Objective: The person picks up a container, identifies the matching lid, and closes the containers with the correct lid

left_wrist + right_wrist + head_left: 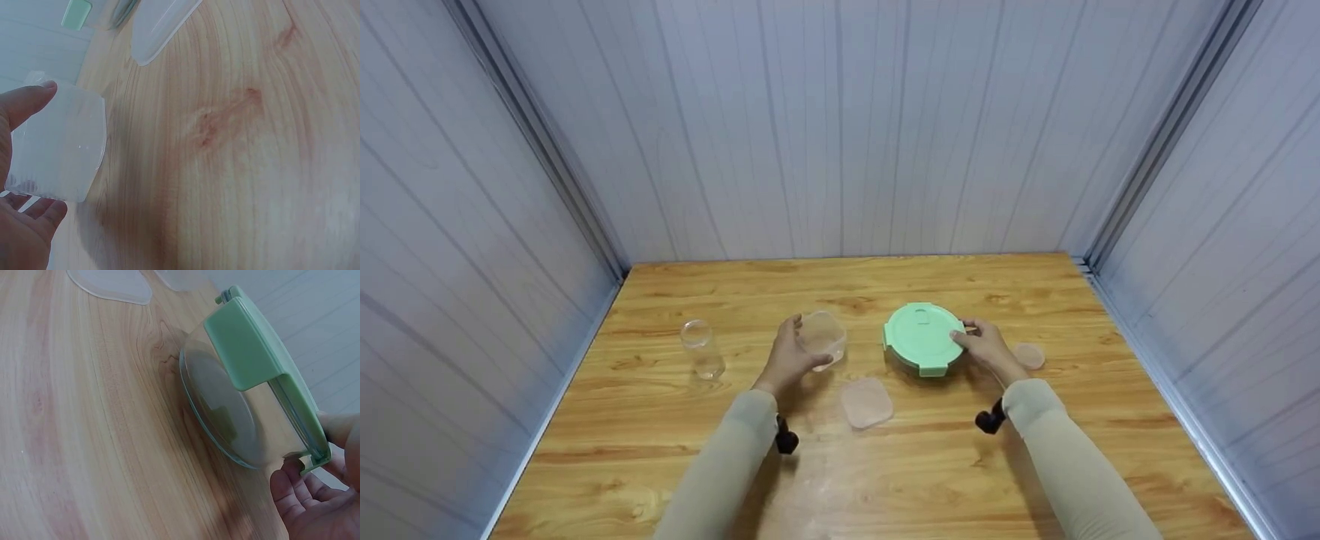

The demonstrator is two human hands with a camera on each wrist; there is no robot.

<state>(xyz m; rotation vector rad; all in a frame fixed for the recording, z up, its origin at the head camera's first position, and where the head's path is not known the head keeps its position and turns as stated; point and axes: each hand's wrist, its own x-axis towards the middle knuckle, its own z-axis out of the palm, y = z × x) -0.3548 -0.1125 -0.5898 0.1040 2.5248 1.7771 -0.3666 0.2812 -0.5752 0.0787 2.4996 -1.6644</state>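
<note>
My left hand (793,356) grips the clear container (823,331); my right hand (987,348) pinches the green lid (921,334). Apparent step: working the clip (318,462) at its fingertips; next calls for thumb pressure.

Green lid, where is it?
In the head view, the green lid sits just right of centre on the clear bowl, the right hand holding its edge.

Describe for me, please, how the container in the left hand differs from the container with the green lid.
Shape: the pale container looks boxy, while the green-lidded container is round.
Size: the green-lidded container looks wider than the pale container.
Top: a green lid covers the green-lidded container; the pale container has none.
Shared: both have see-through walls, and each is held, by the left hand and right hand respectively.
</note>
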